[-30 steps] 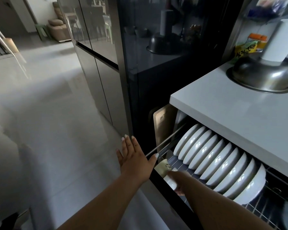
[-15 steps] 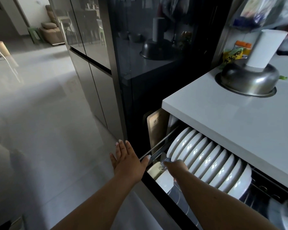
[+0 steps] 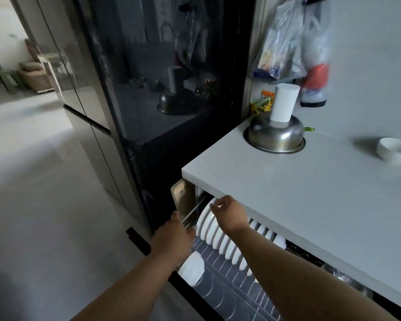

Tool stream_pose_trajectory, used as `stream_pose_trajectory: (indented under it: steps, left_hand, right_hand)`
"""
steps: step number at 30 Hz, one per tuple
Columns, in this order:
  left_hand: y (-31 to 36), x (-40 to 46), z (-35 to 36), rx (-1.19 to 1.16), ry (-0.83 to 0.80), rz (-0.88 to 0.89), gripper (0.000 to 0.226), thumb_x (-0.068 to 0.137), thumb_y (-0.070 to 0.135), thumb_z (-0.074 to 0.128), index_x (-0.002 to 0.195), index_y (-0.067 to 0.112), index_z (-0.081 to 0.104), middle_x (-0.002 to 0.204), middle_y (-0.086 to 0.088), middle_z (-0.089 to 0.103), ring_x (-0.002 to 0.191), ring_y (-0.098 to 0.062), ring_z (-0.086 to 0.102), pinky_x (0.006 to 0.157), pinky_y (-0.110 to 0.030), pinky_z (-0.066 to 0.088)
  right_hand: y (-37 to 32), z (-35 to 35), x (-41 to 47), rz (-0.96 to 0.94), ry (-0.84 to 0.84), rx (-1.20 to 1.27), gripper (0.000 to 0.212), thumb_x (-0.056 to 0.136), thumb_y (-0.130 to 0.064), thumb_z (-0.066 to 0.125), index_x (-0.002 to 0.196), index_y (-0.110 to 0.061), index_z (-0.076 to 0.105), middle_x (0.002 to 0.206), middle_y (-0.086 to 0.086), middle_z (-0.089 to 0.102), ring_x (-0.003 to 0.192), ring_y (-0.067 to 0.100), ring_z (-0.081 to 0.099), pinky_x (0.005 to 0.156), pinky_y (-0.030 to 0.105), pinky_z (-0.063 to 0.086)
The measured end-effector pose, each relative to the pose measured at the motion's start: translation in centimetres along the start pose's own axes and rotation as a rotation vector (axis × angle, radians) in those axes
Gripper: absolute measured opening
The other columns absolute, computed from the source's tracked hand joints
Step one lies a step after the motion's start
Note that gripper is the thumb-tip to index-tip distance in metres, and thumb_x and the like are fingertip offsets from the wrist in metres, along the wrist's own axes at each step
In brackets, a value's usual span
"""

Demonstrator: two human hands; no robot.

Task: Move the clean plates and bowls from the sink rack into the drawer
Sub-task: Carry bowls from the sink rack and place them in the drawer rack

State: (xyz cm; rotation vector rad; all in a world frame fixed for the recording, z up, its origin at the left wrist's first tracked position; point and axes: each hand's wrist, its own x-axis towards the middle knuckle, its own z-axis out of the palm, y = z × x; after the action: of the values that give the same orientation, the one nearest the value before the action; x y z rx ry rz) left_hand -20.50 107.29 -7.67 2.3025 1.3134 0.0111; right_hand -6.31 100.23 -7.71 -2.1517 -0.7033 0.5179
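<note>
countertop (image 3: 310, 205) overhanging plates (image 3: 214, 230), steel bowl (image 3: 274, 137)

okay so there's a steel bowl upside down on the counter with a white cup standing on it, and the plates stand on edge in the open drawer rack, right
Nearly. In the head view the white cylinder on the upturned steel bowl looks like a paper towel roll, not a cup. The plates do stand on edge in the open drawer rack.

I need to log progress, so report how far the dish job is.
Done: a row of white plates stands on edge in the open wire-rack drawer, with a white bowl nearer its front. In hand: the right hand touches the rearmost plate's rim; the left hand is at the drawer's metal rail. Left: one white bowl sits on the countertop.
</note>
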Motion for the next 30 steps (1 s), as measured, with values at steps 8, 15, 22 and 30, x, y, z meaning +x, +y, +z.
stream_pose_trajectory:
  steps: [8,15,22,30]
  left_hand:
    - [10.9,-5.0,0.2,-0.018,0.046,0.137,0.074,0.095,0.048,0.047,0.152,0.013,0.016,0.144,-0.011,0.047,0.127,-0.029,0.051,0.103,-0.038,0.042]
    - [18.5,-9.4,2.6,-0.020,0.059,0.247,0.073,0.095,0.048,0.045,0.152,0.015,0.014,0.126,-0.008,0.060,0.106,-0.027,0.061,0.084,-0.034,0.051]
    - [24.2,-13.7,5.3,-0.029,-0.052,0.415,0.072,0.093,0.053,0.043,0.150,0.016,0.018,0.137,-0.007,0.054,0.120,-0.029,0.054,0.101,-0.042,0.044]
    - [28.3,-20.5,7.6,0.058,-0.154,0.651,0.073,0.095,0.053,0.041,0.150,0.014,0.015,0.137,-0.008,0.054,0.121,-0.029,0.053,0.103,-0.042,0.042]
  right_hand:
    - [2.0,-13.1,-3.5,-0.020,0.163,0.012,0.022,0.093,-0.035,0.054,0.106,-0.017,0.056,0.080,-0.005,0.059,0.070,0.011,0.054,0.067,0.024,0.040]
    - [5.2,-21.8,-6.2,0.007,0.288,-0.019,0.023,0.092,-0.033,0.054,0.106,-0.014,0.057,0.086,0.001,0.062,0.078,0.020,0.058,0.066,0.024,0.038]
    - [8.5,-28.3,-11.5,0.100,0.476,-0.022,0.022,0.091,-0.033,0.054,0.105,-0.015,0.057,0.082,-0.001,0.061,0.074,0.019,0.057,0.065,0.026,0.042]
    - [11.8,-33.0,-21.3,0.262,0.697,-0.028,0.022,0.090,-0.032,0.055,0.104,-0.015,0.058,0.084,0.000,0.062,0.077,0.020,0.058,0.067,0.029,0.044]
